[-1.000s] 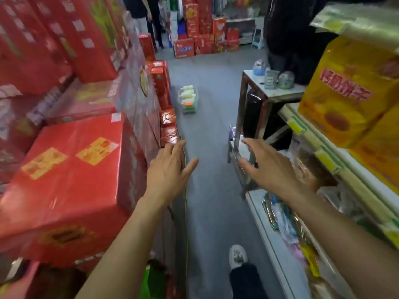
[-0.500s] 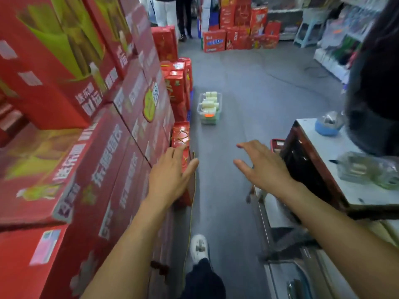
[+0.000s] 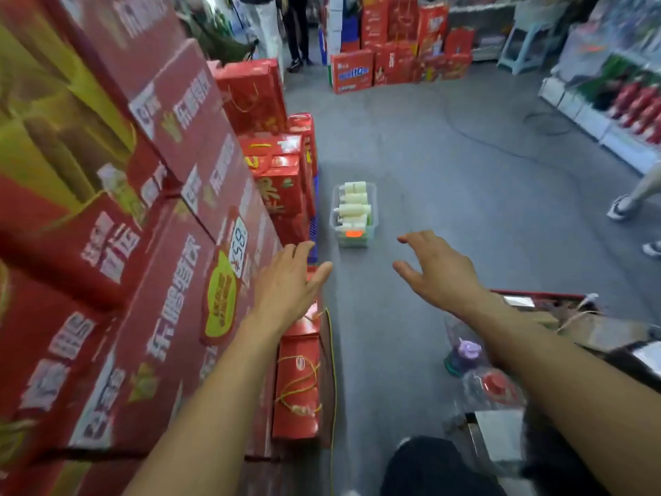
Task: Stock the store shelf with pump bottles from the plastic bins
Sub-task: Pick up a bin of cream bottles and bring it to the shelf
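Observation:
A clear plastic bin (image 3: 372, 230) stands on the grey floor ahead of me, beside the red cartons. Several pale pump bottles (image 3: 354, 210) lie stacked inside it, and an orange label shows on its near wall. My left hand (image 3: 288, 282) is stretched forward with straight fingers and holds nothing. My right hand (image 3: 438, 270) reaches forward too, fingers relaxed and spread, also holding nothing. Both hands are in the air short of the bin, one on each side of it.
Tall stacks of red gift cartons (image 3: 161, 209) wall the left side. More red boxes (image 3: 397, 62) stand at the far end. A shelf (image 3: 608, 112) runs along the right. A counter with a bottle (image 3: 468, 356) is near right. Another person's feet (image 3: 620, 207) are at the right.
I have moved forward down the aisle. The bin is nearer and larger in view. The right-hand table has slid back beside me. Both hands stay outstretched and hold nothing.

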### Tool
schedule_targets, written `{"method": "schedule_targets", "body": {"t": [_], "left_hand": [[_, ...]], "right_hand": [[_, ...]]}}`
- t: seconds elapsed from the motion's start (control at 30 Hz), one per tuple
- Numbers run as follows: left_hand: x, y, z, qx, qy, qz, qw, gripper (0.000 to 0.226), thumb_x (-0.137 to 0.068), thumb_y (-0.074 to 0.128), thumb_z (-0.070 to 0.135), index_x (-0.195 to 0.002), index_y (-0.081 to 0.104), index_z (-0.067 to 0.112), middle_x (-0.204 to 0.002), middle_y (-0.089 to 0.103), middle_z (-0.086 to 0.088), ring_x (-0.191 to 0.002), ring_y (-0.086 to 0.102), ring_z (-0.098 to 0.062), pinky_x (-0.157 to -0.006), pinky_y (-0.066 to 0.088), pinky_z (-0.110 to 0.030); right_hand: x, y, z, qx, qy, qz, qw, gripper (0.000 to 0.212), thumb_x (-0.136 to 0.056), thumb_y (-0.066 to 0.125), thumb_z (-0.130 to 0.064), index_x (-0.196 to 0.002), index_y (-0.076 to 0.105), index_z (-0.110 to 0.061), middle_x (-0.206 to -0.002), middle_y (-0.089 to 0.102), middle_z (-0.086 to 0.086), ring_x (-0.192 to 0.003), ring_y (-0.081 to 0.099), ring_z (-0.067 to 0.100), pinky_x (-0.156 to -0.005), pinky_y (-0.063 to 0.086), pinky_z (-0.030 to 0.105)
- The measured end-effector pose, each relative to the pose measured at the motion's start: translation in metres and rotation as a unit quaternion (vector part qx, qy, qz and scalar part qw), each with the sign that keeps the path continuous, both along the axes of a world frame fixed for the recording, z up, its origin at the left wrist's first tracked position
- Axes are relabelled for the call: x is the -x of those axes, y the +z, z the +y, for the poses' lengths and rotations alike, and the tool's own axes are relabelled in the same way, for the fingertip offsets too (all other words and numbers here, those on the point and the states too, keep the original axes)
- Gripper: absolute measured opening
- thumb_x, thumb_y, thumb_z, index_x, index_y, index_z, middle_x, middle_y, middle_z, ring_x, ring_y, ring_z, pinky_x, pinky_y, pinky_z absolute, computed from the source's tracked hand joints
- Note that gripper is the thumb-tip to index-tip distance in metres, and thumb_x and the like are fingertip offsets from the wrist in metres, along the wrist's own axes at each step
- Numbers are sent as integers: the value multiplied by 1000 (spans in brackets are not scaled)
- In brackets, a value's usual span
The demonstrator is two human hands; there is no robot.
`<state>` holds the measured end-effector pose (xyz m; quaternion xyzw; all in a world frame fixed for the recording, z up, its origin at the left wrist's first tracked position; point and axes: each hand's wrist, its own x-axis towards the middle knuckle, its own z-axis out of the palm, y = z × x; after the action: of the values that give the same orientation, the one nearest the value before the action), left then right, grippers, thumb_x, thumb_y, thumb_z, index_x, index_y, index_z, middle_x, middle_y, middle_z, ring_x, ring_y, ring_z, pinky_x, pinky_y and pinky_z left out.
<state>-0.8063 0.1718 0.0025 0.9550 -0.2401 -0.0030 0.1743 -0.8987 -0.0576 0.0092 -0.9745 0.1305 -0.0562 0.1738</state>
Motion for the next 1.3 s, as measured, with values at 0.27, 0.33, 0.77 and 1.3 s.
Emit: {"method": "schedule_targets", "body": {"t": [0.27, 0.33, 0.77, 1.3], "left_hand": [[-177, -35, -104, 80, 63, 58, 993, 55, -94, 52, 48, -142, 42, 21, -131, 47, -3, -122, 49, -25, -97, 43, -40], [-223, -43, -132, 84, 88, 68, 990, 54, -95, 52, 47, -140, 44, 19, -129, 49, -5, -120, 51, -27, -96, 44, -42], [-470, -77, -285, 76, 176, 103, 976, 51, -94, 54, 46, -137, 46, 20, -128, 50, -5, -114, 54, -28, -92, 46, -42], [-744, -148, -383, 63, 327, 209, 920, 54, -95, 47, 53, -140, 42, 23, -122, 51, -1, -111, 53, -22, -82, 48, -39]], "right_hand": [[-190, -18, -126, -9, 10, 13, 1000, 50, -95, 50, -41, -142, 38, -26, -139, 44, -3, -120, 52, 20, -87, 45, 39], [-242, -20, -165, -7, 20, 25, 999, 51, -95, 49, -41, -142, 38, -26, -141, 42, -3, -124, 48, 19, -90, 45, 38], [-559, -54, -307, 21, 152, 90, 984, 50, -94, 52, -39, -140, 41, -24, -140, 44, 2, -128, 45, 25, -91, 43, 39], [-914, -121, -398, 59, 329, 183, 924, 44, -95, 51, -37, -136, 46, -22, -129, 49, 4, -120, 50, 26, -86, 47, 40]]}}
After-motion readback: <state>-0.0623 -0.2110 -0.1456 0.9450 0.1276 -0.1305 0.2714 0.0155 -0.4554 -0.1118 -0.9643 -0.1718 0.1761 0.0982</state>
